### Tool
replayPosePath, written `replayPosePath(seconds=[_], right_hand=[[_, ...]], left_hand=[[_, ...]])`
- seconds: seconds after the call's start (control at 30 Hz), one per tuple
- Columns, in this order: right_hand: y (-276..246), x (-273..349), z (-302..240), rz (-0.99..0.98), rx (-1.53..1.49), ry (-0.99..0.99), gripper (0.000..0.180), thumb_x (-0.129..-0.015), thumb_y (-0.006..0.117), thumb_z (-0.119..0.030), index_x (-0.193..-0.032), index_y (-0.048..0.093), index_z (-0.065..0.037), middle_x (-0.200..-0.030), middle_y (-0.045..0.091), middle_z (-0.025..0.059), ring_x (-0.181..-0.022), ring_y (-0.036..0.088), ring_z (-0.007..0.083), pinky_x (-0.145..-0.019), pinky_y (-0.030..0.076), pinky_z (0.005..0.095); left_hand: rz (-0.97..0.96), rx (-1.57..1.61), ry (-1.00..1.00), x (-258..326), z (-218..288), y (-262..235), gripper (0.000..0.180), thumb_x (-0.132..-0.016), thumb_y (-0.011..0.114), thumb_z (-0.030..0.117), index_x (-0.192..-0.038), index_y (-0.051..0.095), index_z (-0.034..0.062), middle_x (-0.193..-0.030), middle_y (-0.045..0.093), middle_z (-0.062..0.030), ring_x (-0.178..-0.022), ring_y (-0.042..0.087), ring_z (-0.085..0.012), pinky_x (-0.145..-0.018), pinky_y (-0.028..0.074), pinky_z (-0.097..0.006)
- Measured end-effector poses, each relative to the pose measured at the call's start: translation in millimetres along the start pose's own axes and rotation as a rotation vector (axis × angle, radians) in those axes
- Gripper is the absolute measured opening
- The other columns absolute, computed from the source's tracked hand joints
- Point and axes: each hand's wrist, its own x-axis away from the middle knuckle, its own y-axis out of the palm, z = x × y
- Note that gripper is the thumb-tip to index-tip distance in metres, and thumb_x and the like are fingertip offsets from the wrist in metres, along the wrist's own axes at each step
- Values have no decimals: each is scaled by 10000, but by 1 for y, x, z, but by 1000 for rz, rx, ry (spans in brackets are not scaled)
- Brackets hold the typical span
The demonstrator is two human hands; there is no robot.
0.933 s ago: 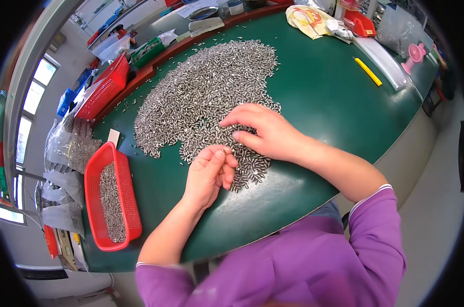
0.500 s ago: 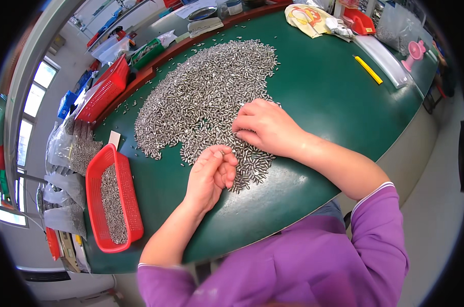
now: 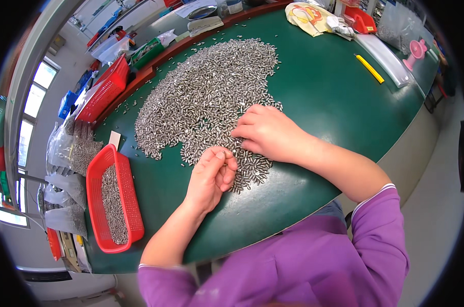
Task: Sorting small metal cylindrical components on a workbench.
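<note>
A wide heap of small shiny metal pins (image 3: 206, 87) is spread over the green tabletop (image 3: 324, 87). My left hand (image 3: 211, 176) is at the heap's near edge, palm turned up, its fingers curled and thumb pressed to the forefinger; what they hold, if anything, is too small to make out. Just right of it, my right hand (image 3: 270, 133) lies over the pins, palm down. Its fingers are bent together at the pins, and the fingertips are partly hidden. At the left, a red plastic basket (image 3: 134, 220) holds a layer of similar pins.
Clear bags of metal parts (image 3: 65, 204) stand beyond the basket. Another red basket (image 3: 106, 89) and a green tray (image 3: 147, 53) lie past the table's raised red edge (image 3: 191, 43). A yellow cutter (image 3: 369, 68), a pink stand (image 3: 415, 53) and a printed cloth (image 3: 308, 19) lie at the far right.
My right hand has shifted slightly toward me, and its fingers have drawn in a little. The left hand stays almost where it was, still curled.
</note>
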Motion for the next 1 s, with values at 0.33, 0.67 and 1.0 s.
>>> replayPosePath(seconds=[0.33,0.67,1.0], right_hand=[[10,-1,2,-1,-91,93,124,-771,665,-131,-892,645,-111,-891,617,51,-897,564,268,-795,467,390],[-3,-7,-13,69,-328,-118,201,-789,671,-156,-986,662,-119,-942,605,24,-946,564,247,-809,468,375],[8,-3,1,-99,-120,84,161,-753,678,-142,-909,649,-119,-945,603,46,-938,553,266,-819,455,385]], left_hand=[[-37,14,-18,-1,-2,-5,143,-982,407,158,-1014,493,48,-841,571,-80,-575,445,-104,-455,356,-210],[11,-118,14,1,-2,-1,136,-973,466,148,-1065,461,47,-864,559,-56,-591,444,-83,-478,367,-198],[1,26,-48,-1,0,-3,176,-997,391,195,-992,492,51,-825,557,-67,-569,425,-97,-453,339,-208]])
